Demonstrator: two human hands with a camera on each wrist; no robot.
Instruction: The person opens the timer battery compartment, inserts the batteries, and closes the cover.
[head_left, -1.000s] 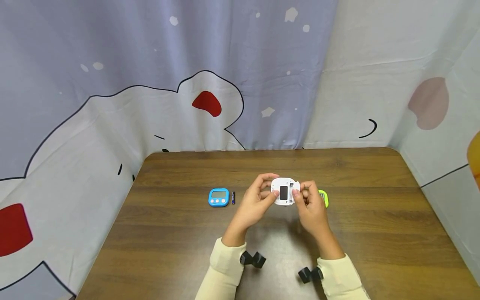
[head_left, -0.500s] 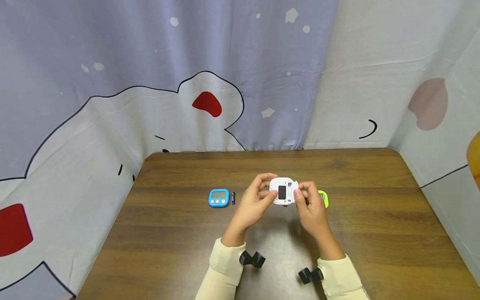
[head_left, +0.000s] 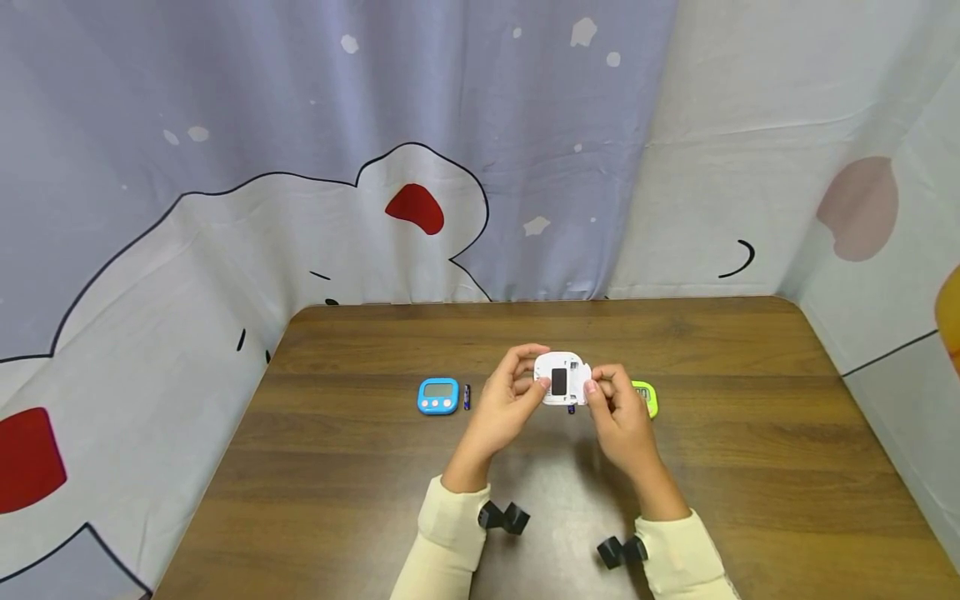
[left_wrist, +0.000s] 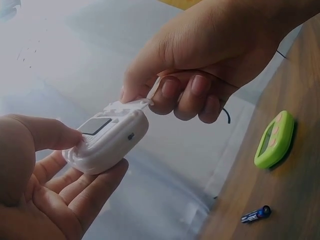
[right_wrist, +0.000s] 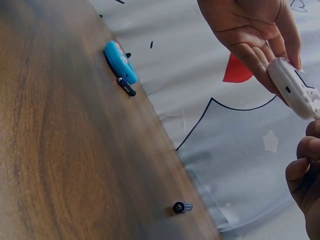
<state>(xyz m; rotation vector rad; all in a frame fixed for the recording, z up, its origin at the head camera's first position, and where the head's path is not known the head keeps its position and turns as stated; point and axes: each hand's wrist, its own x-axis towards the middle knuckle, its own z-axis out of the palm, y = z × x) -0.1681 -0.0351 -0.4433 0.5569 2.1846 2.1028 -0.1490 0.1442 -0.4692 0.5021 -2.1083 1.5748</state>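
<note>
Low in the head view, two cream sleeves point(head_left: 448, 537) reach forward, a black camera point(head_left: 504, 518) at each cuff. Just past them, the left hand point(head_left: 506, 408) pinches a white device point(left_wrist: 111, 141), its thumb pressed on the back near a dark panel point(left_wrist: 95, 126) and its other fingers supporting it from beneath. The right hand point(head_left: 624, 421) holds the opposite end between thumb and forefinger, at a thin white flap point(left_wrist: 136, 105); the remaining fingers curl in. Whether the flap is loose, I cannot tell. The device is raised above the wooden table point(head_left: 360, 500), between the hands, back side up. On the wood, one battery point(left_wrist: 256, 214) shows just below the device's lower edge. A green device point(left_wrist: 276, 140) lies partly behind the right hand, while a blue device point(head_left: 438, 396) sits left of the left hand with a second battery point(head_left: 467, 397) just beside it. Behind everything hangs a patterned curtain point(head_left: 540, 167).
</note>
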